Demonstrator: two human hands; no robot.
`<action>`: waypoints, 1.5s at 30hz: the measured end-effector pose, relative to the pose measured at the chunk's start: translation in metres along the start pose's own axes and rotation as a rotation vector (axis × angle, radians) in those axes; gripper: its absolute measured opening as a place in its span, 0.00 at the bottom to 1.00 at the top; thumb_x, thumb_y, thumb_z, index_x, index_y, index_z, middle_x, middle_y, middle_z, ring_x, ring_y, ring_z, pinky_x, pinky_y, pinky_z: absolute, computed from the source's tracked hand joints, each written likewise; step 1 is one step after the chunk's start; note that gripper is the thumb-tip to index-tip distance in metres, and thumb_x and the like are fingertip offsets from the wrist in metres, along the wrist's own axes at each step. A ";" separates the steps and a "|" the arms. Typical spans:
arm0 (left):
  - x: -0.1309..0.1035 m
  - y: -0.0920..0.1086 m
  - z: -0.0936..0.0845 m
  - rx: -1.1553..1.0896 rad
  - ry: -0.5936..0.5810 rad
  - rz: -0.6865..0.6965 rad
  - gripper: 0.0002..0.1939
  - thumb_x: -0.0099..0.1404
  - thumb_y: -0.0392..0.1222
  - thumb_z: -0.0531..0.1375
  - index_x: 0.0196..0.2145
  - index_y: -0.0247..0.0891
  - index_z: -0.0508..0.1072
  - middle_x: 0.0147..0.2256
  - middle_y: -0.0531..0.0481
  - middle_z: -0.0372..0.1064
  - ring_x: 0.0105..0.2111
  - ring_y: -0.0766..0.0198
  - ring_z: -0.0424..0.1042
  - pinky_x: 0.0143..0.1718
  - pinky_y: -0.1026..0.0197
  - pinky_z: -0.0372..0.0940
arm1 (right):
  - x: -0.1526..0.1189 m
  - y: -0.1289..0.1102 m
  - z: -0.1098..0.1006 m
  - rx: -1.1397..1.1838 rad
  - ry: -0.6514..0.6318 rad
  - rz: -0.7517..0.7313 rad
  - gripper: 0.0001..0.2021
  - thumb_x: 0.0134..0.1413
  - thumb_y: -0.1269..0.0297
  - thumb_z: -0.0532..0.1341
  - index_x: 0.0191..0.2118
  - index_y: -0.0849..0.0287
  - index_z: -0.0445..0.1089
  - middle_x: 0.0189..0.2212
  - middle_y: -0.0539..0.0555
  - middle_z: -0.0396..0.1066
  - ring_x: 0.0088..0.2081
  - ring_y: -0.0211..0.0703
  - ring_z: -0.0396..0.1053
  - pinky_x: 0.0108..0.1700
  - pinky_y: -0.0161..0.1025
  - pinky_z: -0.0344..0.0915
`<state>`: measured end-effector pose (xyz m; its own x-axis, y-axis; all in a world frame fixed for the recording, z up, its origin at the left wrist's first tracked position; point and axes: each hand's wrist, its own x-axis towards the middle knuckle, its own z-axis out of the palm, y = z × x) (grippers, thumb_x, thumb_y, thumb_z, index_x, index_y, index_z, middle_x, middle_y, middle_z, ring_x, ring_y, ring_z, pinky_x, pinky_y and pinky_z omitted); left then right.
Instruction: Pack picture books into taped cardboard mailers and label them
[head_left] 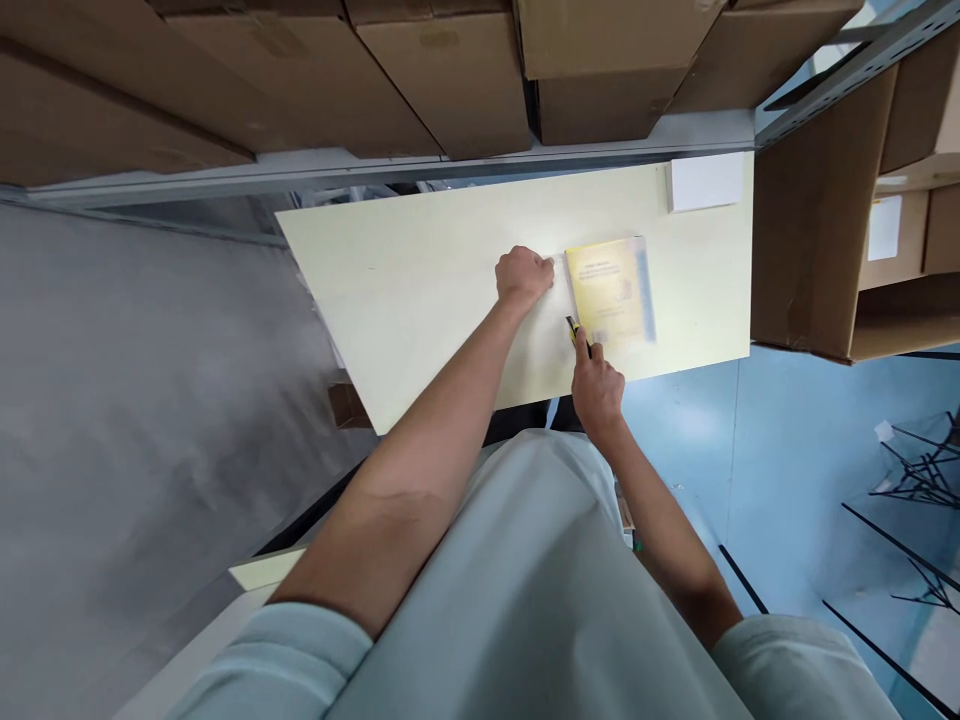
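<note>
A yellow book or packet [611, 290] with a blue right edge, its print too blurred to read, lies on the pale tabletop [420, 290]. Under my right hand's [597, 385] extended finger is a small yellow-and-black cutter [574, 332], held at the packet's lower left corner. My left hand [523, 273] is closed just left of the packet, its fingertips at a thin whitish strip or film by the packet's left edge. What those fingers pinch is too small to make out.
A white stack of paper or flat box [705, 182] sits at the back right of the table. Cardboard boxes [442, 80] line a metal shelf [375, 168] behind it. A large open carton [821, 220] stands at the right. Black metal rods [892, 545] are at lower right.
</note>
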<state>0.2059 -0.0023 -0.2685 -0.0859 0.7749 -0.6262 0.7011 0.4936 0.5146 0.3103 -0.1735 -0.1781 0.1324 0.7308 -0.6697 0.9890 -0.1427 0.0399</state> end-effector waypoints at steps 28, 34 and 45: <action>-0.113 0.115 -0.078 -0.051 0.096 0.231 0.09 0.66 0.38 0.63 0.33 0.48 0.84 0.45 0.52 0.86 0.51 0.53 0.84 0.55 0.59 0.74 | -0.041 0.131 -0.159 0.343 0.386 -0.014 0.18 0.75 0.58 0.59 0.64 0.57 0.66 0.52 0.60 0.79 0.45 0.54 0.82 0.41 0.41 0.69; -0.115 0.238 -0.156 -0.200 0.320 0.491 0.08 0.67 0.38 0.64 0.37 0.45 0.85 0.44 0.51 0.86 0.49 0.53 0.83 0.58 0.56 0.73 | 0.024 0.153 -0.321 0.253 0.778 -0.330 0.20 0.75 0.59 0.58 0.65 0.59 0.70 0.57 0.65 0.71 0.49 0.56 0.76 0.45 0.43 0.69; -0.125 0.320 -0.193 -0.222 0.486 0.547 0.10 0.69 0.36 0.63 0.39 0.44 0.86 0.46 0.50 0.86 0.51 0.52 0.83 0.60 0.56 0.72 | 0.130 0.119 -0.466 -0.011 0.739 -0.556 0.19 0.75 0.69 0.56 0.64 0.60 0.75 0.60 0.67 0.72 0.60 0.56 0.68 0.65 0.51 0.58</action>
<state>0.3048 0.1351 0.0878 -0.1052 0.9930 0.0531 0.5794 0.0178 0.8148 0.4760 0.2158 0.0847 -0.3567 0.9330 0.0489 0.9229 0.3600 -0.1364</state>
